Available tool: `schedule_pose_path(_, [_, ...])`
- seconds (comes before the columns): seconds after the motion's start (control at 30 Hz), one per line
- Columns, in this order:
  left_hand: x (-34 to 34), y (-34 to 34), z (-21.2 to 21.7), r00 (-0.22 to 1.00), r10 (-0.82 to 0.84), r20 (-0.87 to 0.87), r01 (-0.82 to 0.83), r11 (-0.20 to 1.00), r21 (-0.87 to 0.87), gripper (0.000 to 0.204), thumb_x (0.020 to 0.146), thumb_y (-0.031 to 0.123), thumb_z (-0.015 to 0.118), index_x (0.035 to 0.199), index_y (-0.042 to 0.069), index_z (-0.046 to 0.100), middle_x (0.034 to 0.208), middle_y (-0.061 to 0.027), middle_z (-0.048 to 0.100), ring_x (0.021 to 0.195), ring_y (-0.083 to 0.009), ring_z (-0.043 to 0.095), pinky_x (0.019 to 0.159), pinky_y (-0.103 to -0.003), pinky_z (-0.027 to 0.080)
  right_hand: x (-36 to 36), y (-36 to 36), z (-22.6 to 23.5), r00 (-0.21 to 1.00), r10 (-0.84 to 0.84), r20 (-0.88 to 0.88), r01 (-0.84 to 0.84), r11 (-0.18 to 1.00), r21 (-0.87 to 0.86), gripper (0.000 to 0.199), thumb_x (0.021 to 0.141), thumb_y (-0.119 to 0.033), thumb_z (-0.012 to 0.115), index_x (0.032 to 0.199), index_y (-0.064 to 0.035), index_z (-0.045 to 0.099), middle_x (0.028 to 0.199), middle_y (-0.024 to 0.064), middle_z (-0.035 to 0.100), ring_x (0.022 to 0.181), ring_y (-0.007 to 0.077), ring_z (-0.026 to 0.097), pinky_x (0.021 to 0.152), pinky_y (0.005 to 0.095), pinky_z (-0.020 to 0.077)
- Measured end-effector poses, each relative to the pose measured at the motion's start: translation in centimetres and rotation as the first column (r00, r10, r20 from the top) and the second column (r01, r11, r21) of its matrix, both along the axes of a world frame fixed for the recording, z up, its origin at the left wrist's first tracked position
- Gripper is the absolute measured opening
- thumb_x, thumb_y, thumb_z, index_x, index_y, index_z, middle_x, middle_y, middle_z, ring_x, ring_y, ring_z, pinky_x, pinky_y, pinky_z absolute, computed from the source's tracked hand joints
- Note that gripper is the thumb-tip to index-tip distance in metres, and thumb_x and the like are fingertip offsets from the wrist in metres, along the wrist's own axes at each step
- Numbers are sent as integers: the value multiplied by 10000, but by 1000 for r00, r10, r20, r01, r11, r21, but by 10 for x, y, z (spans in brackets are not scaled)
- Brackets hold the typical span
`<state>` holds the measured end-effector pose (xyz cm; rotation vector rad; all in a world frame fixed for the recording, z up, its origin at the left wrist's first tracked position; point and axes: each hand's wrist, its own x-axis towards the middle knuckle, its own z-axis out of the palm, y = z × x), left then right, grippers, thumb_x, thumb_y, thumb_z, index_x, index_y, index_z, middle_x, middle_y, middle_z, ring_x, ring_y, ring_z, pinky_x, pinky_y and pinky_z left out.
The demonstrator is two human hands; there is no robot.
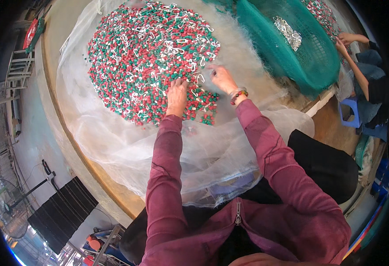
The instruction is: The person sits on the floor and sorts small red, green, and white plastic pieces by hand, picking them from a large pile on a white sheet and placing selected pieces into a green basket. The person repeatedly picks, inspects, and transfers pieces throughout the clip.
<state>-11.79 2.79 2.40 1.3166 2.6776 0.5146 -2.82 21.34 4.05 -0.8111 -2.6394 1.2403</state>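
Observation:
A wide heap of small red, green and white pellet-like pieces (pixel 132 75) lies in front of me, with white bent hooks (pixel 175 48) scattered through it. My left hand (pixel 177 94) rests on the near side of the heap, fingers curled down and pressed together among the pieces; whatever is under the fingertips is hidden. Just off the heap's right edge is my right hand (pixel 223 80), a bead bracelet (pixel 239 94) at its wrist. Its thumb and forefinger look apart and slightly blurred, close to a loose white hook (pixel 200 78).
Thin white netting (pixel 114 137) spreads beneath the heap toward my lap. At the upper right, a green mesh basket (pixel 265 44) holds a cluster of white hooks (pixel 287 33). Beyond it, another person's hands (pixel 346 42) touch a second heap (pixel 321 15), near a blue stool (pixel 349 112).

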Motion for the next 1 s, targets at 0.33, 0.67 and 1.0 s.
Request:
schedule_pose_path(0.33, [7,-30,42,741,88,666,-316,921,230,243,784,87,657,1026,84,635,810,-132,595,755,-243,596,668,-350,477,-29,-39,-36,946,275,171,-307,930,203,205,766,8,551,969,35,558,957,261,588,902,408,599,771,445,502])
schedule_pose_path(0.67, [10,-4,-9,983,-178,-36,179,983,33,139,788,133,630,897,50,652,883,-139,574,915,-304,555,759,-410,490,10,-7,13,991,-134,29,100,557,-824,98,827,-84,649,832,13,633,764,72,647,682,129,611,626,258,502])
schedule_pose_path(1.0, [19,-9,80,762,204,615,-363,921,144,214,761,197,702,868,11,688,845,-180,644,732,-306,624,669,-375,489,51,-27,18,939,-331,92,93,-12,-996,211,896,-143,516,1062,-21,556,882,76,614,810,179,604,765,328,512])
